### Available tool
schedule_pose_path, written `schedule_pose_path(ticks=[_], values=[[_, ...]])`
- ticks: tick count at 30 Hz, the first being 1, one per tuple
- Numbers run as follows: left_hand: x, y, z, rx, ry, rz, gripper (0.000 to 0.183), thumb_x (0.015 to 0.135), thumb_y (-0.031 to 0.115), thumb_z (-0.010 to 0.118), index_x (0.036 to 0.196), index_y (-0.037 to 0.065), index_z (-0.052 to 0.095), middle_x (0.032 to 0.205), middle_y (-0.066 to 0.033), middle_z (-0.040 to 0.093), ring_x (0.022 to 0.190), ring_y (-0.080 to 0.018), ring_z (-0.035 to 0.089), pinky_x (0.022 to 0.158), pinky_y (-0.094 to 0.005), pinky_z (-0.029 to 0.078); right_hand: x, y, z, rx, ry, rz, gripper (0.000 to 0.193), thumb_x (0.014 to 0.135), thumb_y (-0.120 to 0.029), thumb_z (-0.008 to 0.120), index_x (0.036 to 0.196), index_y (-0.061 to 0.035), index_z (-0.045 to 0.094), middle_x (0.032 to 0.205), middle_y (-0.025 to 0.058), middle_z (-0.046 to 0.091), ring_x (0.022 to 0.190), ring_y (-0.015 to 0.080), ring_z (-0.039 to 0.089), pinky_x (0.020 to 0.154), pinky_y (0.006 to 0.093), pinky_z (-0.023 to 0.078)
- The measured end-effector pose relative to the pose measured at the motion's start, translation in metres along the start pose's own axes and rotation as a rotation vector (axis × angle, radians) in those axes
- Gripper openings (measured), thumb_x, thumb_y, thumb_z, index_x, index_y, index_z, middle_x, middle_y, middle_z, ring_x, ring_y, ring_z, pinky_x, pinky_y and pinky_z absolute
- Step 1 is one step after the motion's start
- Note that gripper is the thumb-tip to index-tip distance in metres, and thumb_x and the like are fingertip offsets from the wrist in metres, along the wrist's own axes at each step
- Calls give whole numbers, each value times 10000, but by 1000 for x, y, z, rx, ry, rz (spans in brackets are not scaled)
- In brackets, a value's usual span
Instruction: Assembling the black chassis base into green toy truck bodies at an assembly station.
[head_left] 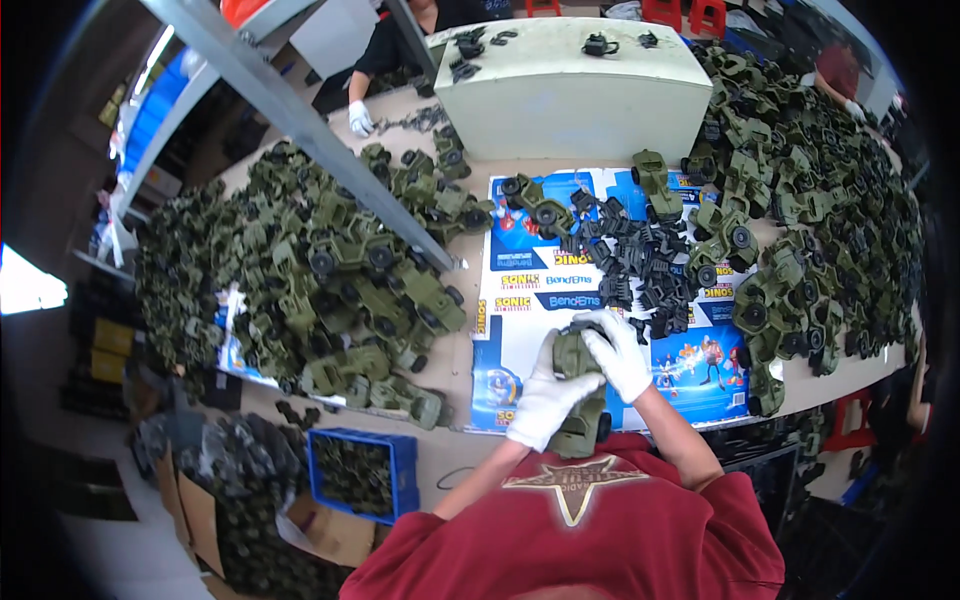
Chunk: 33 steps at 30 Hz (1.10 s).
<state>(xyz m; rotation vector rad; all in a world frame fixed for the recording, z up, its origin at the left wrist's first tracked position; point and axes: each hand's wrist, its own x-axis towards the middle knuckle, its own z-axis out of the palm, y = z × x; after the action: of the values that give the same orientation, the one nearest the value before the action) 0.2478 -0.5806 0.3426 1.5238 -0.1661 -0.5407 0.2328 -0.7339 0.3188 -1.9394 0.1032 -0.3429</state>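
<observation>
Both my hands wear white gloves and hold one olive-green toy army truck (577, 436) close to my chest, over the near edge of the table. My left hand (552, 392) wraps round its left side, thumb across the middle. On the right, my right hand (622, 358) grips the far end, fingers curled over the top. The gloves hide much of the truck; a black wheel shows at its near end. Just beyond my hands lies a heap of small black plastic parts (640, 262) on a blue and white printed cardboard sheet (515, 345).
Piles of green toy trucks cover the table left (330, 250) and right (800, 215). A pale box (575, 100) stands at the back, black pieces on top. A grey metal post (310, 135) slants across the left. Below sits a blue crate (403, 475). A co-worker's gloved hand (361, 119) is far left.
</observation>
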Motion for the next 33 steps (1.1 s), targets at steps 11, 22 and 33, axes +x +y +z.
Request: schedule_pose_path(ticks=[11, 22, 33], values=[[23, -56, -23, -68, -56, 303, 521, 940, 237, 605, 1384, 17, 443, 1275, -120, 553, 1178, -207, 525, 1032, -337, 413, -17, -5, 10, 19, 141, -185, 266, 885, -140, 588, 1124, -49, 659, 1032, 151, 636, 994, 319, 605, 886, 385, 475], [17, -36, -7, 196, -3, 387, 330, 1001, 280, 480, 1157, 10, 588, 1091, -110, 629, 1025, -215, 583, 923, -348, 459, -37, -8, 21, 148, 335, -213, 206, 854, -133, 634, 1028, -23, 635, 995, 154, 655, 937, 309, 646, 831, 380, 507], [86, -58, 15, 368, -276, 108, 738, 1019, 528, 350, 1526, 9, 213, 1570, -179, 252, 1458, -290, 223, 1176, -360, 220, -82, 27, -38, 1273, -248, 788, 652, 840, -478, 710, 1312, -66, 527, 1295, 125, 592, 1164, 260, 589, 999, 406, 460]])
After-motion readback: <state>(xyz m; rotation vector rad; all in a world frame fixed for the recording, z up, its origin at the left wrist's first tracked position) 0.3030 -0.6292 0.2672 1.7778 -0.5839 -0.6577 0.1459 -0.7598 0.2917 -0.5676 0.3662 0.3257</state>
